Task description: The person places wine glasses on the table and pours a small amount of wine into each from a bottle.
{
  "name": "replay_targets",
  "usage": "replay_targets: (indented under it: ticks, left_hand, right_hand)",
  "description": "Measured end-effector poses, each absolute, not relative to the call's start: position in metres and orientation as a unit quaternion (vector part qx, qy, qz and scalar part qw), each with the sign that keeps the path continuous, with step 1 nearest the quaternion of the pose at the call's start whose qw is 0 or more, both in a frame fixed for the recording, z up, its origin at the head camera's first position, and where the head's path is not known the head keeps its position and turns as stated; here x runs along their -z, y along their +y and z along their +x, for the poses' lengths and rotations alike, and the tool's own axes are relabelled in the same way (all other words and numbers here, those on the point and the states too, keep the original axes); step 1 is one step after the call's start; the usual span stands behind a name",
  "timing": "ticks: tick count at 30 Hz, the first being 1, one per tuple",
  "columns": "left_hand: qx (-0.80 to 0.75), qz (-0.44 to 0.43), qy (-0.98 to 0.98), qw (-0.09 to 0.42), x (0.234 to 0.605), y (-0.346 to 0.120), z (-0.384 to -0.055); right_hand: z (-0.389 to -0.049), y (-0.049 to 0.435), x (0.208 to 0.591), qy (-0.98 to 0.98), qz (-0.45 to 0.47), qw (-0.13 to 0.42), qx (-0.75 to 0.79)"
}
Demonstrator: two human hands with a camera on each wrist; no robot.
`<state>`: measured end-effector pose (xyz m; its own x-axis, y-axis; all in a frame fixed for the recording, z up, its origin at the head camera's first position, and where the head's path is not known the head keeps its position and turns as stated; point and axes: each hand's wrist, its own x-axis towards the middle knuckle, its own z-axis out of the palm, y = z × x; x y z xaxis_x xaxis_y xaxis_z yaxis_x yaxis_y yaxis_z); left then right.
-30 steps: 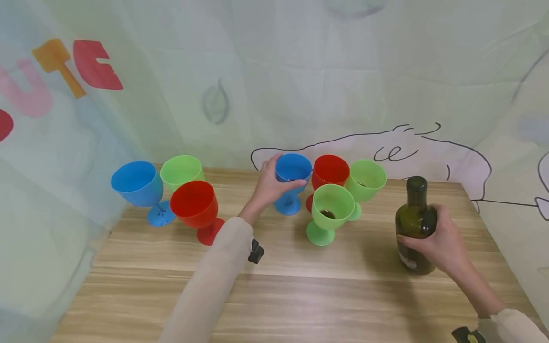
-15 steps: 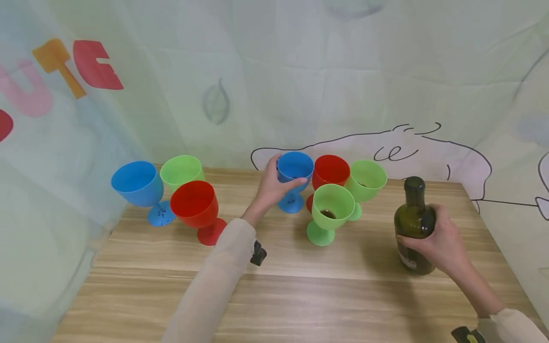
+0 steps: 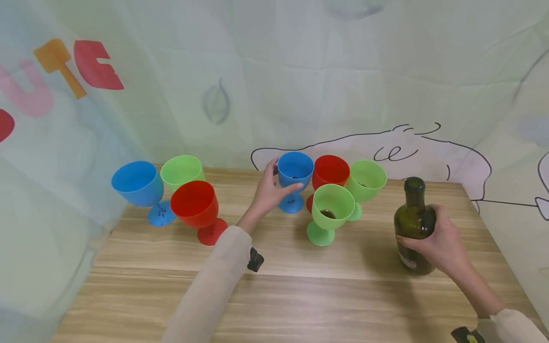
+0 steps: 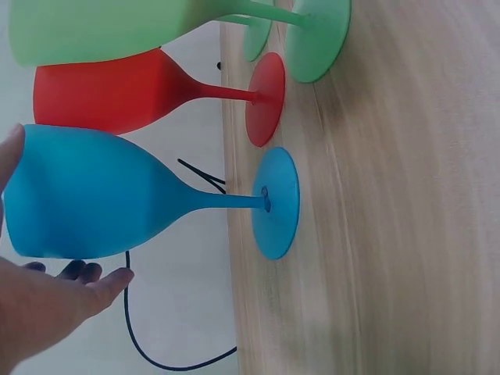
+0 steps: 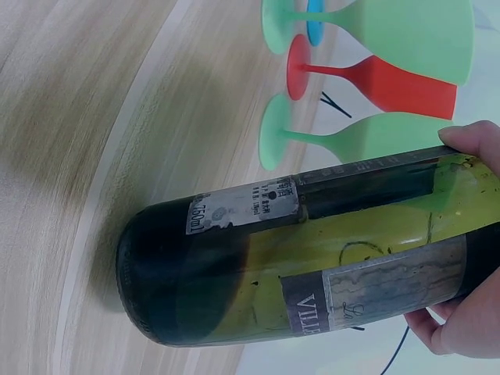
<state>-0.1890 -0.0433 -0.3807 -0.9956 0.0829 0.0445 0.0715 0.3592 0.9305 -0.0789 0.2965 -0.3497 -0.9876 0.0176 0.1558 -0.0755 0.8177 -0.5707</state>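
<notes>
On the table stands a blue goblet (image 3: 295, 166) with a little dark liquid inside. My left hand (image 3: 268, 193) is spread loosely beside its bowl, thumb in front. In the left wrist view, fingers (image 4: 98, 293) lie apart from the blue bowl (image 4: 94, 195). To the right are a red goblet (image 3: 330, 170) and a green goblet (image 3: 366, 178). Nearer stands another green goblet (image 3: 332, 202) holding dark liquid. My right hand (image 3: 446, 238) grips a green glass wine bottle (image 3: 415, 221), held upright. Whether its base touches the table cannot be told. Labels show on the bottle (image 5: 375, 289) in the right wrist view.
At the left of the wooden table (image 3: 300, 300) stand three more goblets: blue (image 3: 136, 183), green (image 3: 182, 170) and red (image 3: 195, 205). A printed cloth (image 3: 279, 85) hangs behind the table and along its sides.
The blue goblet shifted slightly right, toward the red one, with my left hand. Then my left fingers loosened and drew back slightly from its bowl. The right hand and bottle barely moved.
</notes>
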Motion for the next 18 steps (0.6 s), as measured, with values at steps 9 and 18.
replay_targets:
  ticks: [9, 18]
  left_hand:
    - [-0.585, 0.031, 0.81, 0.009, 0.384, -0.056, -0.173]
    - [-0.579, 0.049, 0.814, -0.004, 0.379, -0.07, -0.152]
  right_hand:
    - [-0.078, 0.297, 0.35, -0.949, 0.018, 0.079, -0.305]
    - [-0.078, 0.298, 0.35, -0.95, 0.016, 0.074, -0.303]
